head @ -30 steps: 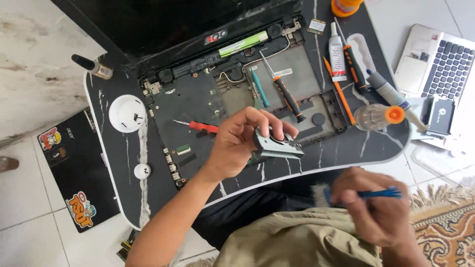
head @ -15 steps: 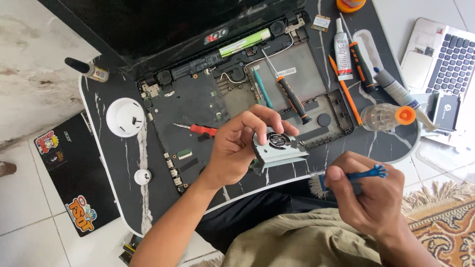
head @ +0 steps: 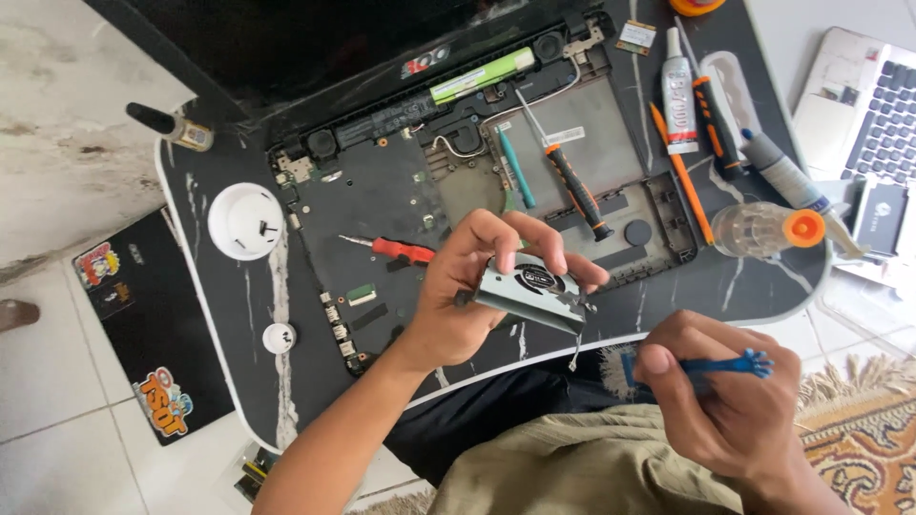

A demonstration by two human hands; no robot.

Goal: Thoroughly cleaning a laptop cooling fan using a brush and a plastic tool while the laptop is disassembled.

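My left hand [head: 477, 286] grips a small metal laptop cooling fan [head: 531, 294] and holds it tilted above the front edge of a black lap table [head: 239, 315]. A little to the right and nearer me, my right hand [head: 720, 396] is closed on a blue-handled brush [head: 711, 365], whose pale bristles point left toward the fan. Behind the fan lies an opened laptop base [head: 382, 200] with its boards bare. On that base rest a red screwdriver [head: 401, 250] and a black-and-orange screwdriver [head: 577, 191].
A white round lid [head: 245, 221] and a small white cap [head: 279, 337] sit on the table's left. Glue tube [head: 678, 91], orange-capped bottle [head: 763, 229] and tools lie at right. A second laptop [head: 873, 114] is far right, a stickered black panel [head: 134, 315] on the floor at left.
My right hand has risen from my lap with the brush and moved closer to the fan. My left hand has kept hold of the fan, shifting it slightly.
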